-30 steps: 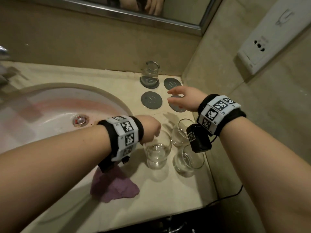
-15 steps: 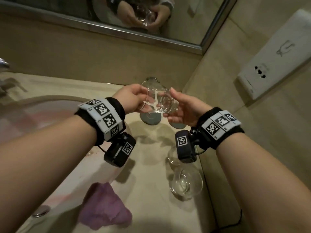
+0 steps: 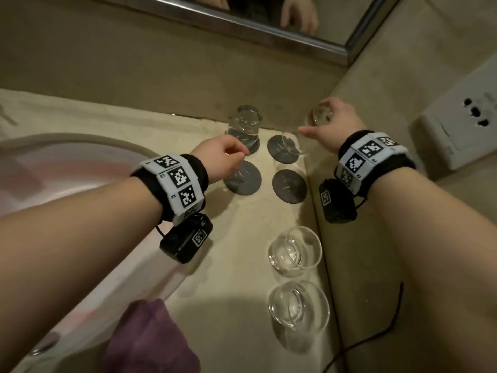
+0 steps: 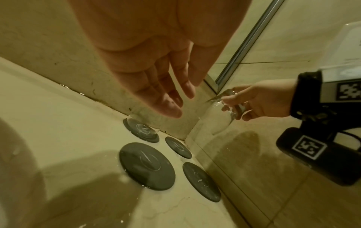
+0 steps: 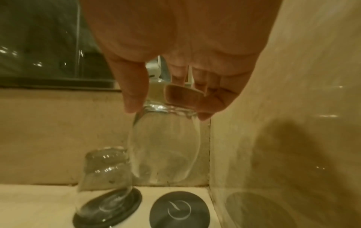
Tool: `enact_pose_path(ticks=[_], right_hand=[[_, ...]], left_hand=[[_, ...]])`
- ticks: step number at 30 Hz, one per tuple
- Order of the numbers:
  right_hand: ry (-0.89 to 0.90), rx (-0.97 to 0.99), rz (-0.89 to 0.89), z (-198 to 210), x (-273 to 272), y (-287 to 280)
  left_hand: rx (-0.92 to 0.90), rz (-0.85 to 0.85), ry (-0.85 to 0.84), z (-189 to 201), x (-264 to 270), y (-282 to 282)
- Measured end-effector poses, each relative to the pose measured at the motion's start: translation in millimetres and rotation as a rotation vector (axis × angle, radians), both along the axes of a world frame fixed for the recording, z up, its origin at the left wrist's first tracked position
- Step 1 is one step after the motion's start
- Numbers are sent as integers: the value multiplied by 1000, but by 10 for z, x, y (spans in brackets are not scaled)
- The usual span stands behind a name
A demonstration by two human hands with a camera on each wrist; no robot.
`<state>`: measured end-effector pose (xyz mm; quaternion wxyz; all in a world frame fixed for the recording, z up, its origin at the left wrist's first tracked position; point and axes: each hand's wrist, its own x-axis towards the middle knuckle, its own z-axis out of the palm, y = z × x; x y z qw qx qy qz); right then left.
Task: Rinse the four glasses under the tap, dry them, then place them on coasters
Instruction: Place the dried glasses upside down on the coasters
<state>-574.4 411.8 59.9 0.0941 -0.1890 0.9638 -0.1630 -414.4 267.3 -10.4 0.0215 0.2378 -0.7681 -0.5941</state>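
My right hand grips a clear glass by its base, mouth down, just above the back right coaster in the corner. In the right wrist view my fingers curl round the glass's base. Another glass stands upside down on the back left coaster. My left hand hovers over the front left coaster with relaxed fingers and holds nothing. The front right coaster is bare. Two upright glasses stand near the counter's front.
A purple cloth lies at the counter's front edge beside the sink basin. The side wall carries a white socket close to my right wrist. A mirror frame runs along the back wall.
Half a second ago both hands held the glass up. Now my left hand has let go and dropped toward the coasters, and my right hand has carried the upturned glass to the corner.
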Motion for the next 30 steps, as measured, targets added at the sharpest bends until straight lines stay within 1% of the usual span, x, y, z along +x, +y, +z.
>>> enact_pose_path(ticks=[4, 10, 16, 19, 24, 30], right_hand=[[55, 4, 48, -207, -146, -75], [-19, 60, 42, -426, -392, -210], [-40, 115, 51, -593, -523, -266], [-41, 143, 71, -645, -540, -281], [6, 257, 136, -719, -528, -285], [-5, 289, 140, -701, -543, -288]], left_hand=[[-38, -23, -24, -31, -108, 32], [-62, -49, -79, -100, -205, 13], [-62, -58, -95, -133, -277, -15], [-49, -60, -108, -160, -281, -27], [-22, -53, -100, -224, -280, -43], [-35, -40, -95, -258, -245, -80]])
